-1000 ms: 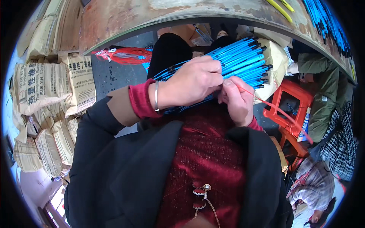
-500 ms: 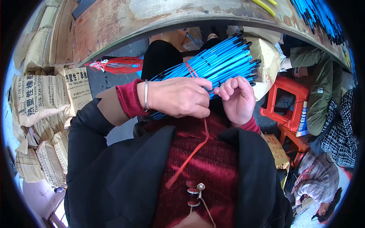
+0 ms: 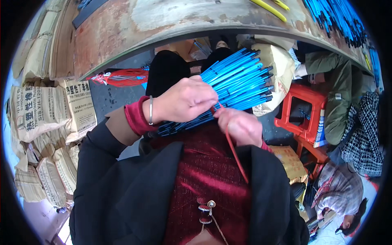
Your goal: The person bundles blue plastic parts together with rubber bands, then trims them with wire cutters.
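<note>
My left hand (image 3: 185, 101) grips a thick bundle of blue rods with black tips (image 3: 239, 81), which fans up and to the right in front of my chest. Under the bundle, my right hand (image 3: 241, 125) pinches a thin red string (image 3: 234, 153). The string loops around the bundle near my fingers and trails down over my dark red top. A metal bangle sits on my left wrist. Part of the bundle's lower end is hidden behind my left hand.
A worn wooden table (image 3: 171, 20) curves across the top, with more blue rods (image 3: 335, 16) and yellow ones (image 3: 269, 8) on it. Stacked paper sacks (image 3: 36, 118) fill the left. A bunch of red strings (image 3: 118, 77) lies beneath the table edge. A red plastic stool (image 3: 304, 110) and another person (image 3: 343, 196) are at right.
The bundle and both hands have shifted slightly up and right. My right hand has drawn the red string from off to the right down under the bundle, so it now hangs over my chest.
</note>
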Demonstrator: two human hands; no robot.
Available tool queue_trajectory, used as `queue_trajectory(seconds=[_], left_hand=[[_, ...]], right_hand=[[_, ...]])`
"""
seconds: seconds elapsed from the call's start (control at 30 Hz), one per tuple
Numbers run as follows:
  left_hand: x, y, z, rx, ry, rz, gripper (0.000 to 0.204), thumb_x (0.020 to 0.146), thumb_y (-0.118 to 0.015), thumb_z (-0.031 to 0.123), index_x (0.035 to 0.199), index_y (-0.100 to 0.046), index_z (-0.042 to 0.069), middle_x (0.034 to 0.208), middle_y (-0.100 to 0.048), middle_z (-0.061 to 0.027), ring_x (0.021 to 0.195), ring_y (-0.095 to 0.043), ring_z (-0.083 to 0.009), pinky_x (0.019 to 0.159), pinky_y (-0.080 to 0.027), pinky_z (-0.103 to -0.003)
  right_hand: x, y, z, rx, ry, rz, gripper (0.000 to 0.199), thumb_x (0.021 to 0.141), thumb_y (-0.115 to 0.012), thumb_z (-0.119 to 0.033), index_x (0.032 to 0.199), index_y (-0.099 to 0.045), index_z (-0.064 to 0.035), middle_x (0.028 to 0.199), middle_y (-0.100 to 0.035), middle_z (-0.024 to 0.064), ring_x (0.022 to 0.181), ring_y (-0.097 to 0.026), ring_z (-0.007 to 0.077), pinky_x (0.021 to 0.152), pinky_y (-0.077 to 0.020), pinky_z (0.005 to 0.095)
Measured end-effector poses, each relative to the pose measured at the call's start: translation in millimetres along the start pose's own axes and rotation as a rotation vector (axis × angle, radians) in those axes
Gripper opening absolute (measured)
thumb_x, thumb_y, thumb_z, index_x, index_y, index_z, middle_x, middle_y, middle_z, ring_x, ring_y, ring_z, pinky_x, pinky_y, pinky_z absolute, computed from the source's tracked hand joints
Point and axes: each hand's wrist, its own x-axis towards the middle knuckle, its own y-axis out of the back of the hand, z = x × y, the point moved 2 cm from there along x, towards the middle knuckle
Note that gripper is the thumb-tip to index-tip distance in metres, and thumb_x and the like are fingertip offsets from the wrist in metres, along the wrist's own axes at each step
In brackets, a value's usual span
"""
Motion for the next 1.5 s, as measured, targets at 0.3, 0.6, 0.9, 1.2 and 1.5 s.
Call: queue_trajectory(seconds=[0.3,0.6,0.9,1.2,1.5], left_hand=[[-16,-2,-1,-0.056,-0.050,0.095,0.010,0.080,-0.059,0.009,0.074,-0.056,0.001,0.064,-0.053,-0.0112,0.061,-0.054,-0.0287,0.062,-0.043,-0.036],[-21,13,-1,-0.357,-0.002,-0.013,0.008,0.085,-0.055,0.004,0.085,-0.059,-0.002,0.077,-0.063,-0.0116,0.073,-0.062,-0.0273,0.068,-0.048,-0.034],[-37,8,20,-0.284,0.203,0.064,0.008,0.080,-0.058,0.001,0.086,-0.053,0.002,0.073,-0.059,-0.0103,0.070,-0.061,-0.0268,0.063,-0.049,-0.033],[-16,2,42,0.376,-0.145,0.162,0.018,0.071,-0.060,0.002,0.087,-0.053,-0.002,0.086,-0.058,-0.0128,0.082,-0.059,-0.0287,0.072,-0.050,-0.033],[0,6,29,0.787,-0.280,0.180,0.014,0.065,-0.064,0.008,0.076,-0.056,0.002,0.072,-0.056,-0.0090,0.074,-0.059,-0.0237,0.068,-0.049,-0.031]], right_hand=[[51,-7,-28,-0.556,0.234,0.165,0.006,0.080,-0.057,-0.003,0.081,-0.056,0.0022,0.107,-0.058,0.0214,0.097,-0.060,0.0301,0.084,-0.0452,0.0425],[-5,-28,-14,-0.660,-0.224,-0.092,0.018,0.075,-0.066,-0.003,0.092,-0.061,-0.0007,0.083,-0.063,0.0153,0.080,-0.063,0.0271,0.068,-0.0493,0.0340],[30,-16,-25,-0.851,0.035,0.056,0.023,0.072,-0.066,-0.005,0.095,-0.063,-0.0031,0.092,-0.065,0.0090,0.093,-0.056,0.0275,0.085,-0.0418,0.0384],[26,-17,5,-0.745,0.038,0.188,0.021,0.072,-0.066,-0.008,0.092,-0.066,-0.0042,0.098,-0.065,0.0064,0.099,-0.054,0.0264,0.091,-0.0356,0.0376],[24,-13,-3,-0.734,0.038,0.242,0.015,0.073,-0.065,-0.008,0.088,-0.066,-0.0069,0.094,-0.065,0.0046,0.095,-0.055,0.0239,0.089,-0.0351,0.0385]])
